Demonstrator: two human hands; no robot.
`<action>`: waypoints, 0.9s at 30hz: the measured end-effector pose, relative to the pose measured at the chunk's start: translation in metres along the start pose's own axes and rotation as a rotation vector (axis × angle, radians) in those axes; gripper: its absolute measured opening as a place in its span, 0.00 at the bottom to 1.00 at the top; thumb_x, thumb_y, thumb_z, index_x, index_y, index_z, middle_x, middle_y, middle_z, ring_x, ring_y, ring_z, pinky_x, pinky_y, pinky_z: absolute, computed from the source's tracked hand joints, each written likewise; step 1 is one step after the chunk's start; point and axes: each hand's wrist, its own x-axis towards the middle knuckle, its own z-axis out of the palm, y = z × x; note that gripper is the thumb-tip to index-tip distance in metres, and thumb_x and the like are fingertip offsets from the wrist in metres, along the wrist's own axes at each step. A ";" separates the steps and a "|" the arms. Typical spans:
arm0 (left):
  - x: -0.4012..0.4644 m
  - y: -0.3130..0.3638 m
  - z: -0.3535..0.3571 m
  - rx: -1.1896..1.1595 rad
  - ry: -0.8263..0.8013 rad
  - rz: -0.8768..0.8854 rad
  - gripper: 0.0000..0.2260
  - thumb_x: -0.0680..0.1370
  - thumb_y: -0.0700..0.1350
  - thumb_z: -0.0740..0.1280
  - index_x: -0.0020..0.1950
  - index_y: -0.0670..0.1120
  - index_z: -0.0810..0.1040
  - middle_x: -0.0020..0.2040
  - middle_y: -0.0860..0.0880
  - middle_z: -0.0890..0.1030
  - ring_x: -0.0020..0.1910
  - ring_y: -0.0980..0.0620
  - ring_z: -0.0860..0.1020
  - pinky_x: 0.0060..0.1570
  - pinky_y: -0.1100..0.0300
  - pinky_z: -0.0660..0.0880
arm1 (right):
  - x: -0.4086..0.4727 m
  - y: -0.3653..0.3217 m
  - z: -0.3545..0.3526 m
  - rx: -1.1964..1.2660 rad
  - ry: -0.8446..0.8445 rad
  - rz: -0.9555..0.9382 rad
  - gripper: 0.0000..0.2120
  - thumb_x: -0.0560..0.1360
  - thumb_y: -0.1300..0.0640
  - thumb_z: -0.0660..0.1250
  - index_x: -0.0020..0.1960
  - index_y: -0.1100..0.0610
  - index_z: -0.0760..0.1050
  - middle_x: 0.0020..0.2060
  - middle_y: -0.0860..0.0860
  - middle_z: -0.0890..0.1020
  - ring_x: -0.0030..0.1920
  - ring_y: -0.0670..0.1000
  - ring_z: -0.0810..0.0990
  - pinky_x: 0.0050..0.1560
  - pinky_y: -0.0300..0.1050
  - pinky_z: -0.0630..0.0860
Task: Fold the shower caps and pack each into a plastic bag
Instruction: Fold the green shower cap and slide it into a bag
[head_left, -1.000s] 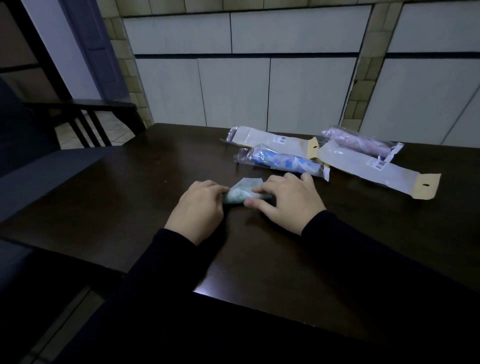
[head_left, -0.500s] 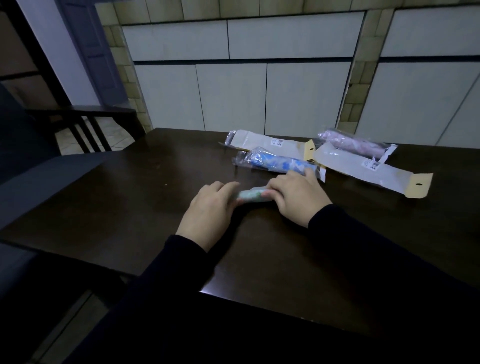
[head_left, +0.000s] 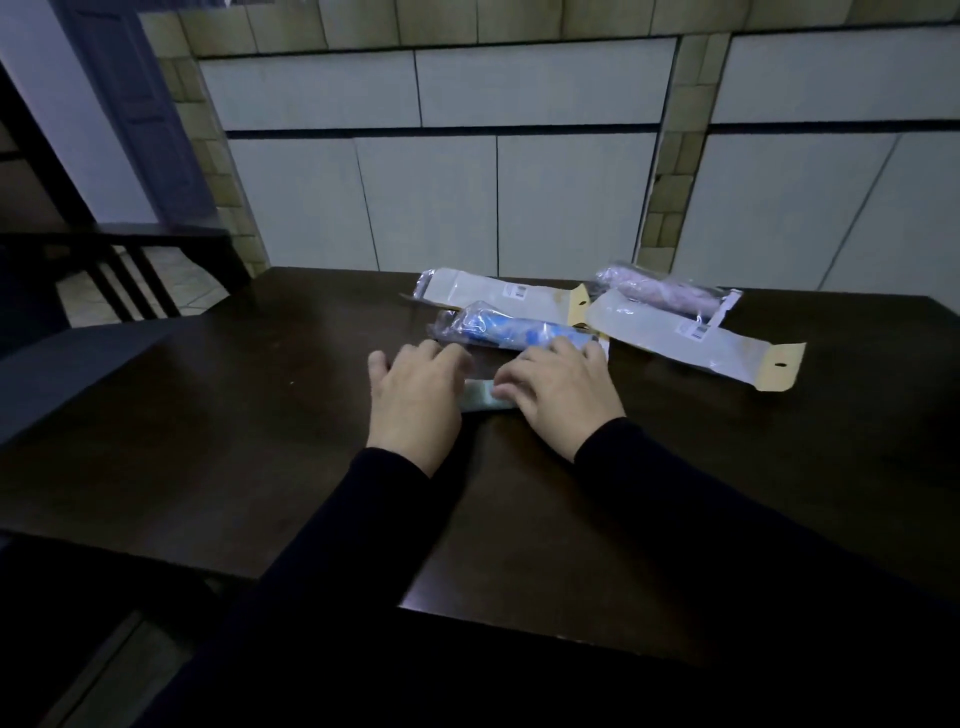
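Both hands flat on the dark worktop, pressing a pale green shower cap folded into a narrow strip. Left hand over one end, right hand over the other, fingers fairly straight, probably to squeeze out air and keep the roll tight. Just beyond, a blue cap already bagged, a pinkish one bagged farther right. Two flat empty bags within reach, likely waiting for this cap.
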 end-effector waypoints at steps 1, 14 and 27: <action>-0.001 -0.001 0.001 -0.023 -0.011 0.024 0.07 0.79 0.46 0.62 0.53 0.52 0.78 0.51 0.51 0.76 0.54 0.47 0.75 0.54 0.52 0.56 | 0.000 0.002 -0.001 0.003 -0.037 0.003 0.15 0.77 0.38 0.59 0.57 0.43 0.76 0.54 0.42 0.79 0.57 0.50 0.71 0.58 0.52 0.60; -0.011 0.006 0.000 -0.125 -0.044 0.179 0.07 0.73 0.49 0.70 0.44 0.45 0.81 0.39 0.47 0.76 0.41 0.44 0.77 0.39 0.53 0.72 | -0.003 0.015 -0.007 0.107 -0.094 0.051 0.13 0.78 0.43 0.61 0.59 0.45 0.78 0.50 0.46 0.82 0.55 0.49 0.72 0.56 0.47 0.63; -0.001 0.140 -0.001 -0.226 0.086 0.246 0.06 0.70 0.50 0.72 0.40 0.48 0.82 0.36 0.50 0.77 0.37 0.48 0.78 0.33 0.61 0.64 | -0.090 0.107 -0.089 0.241 0.150 0.466 0.16 0.78 0.43 0.60 0.57 0.51 0.80 0.53 0.47 0.82 0.55 0.49 0.76 0.56 0.49 0.73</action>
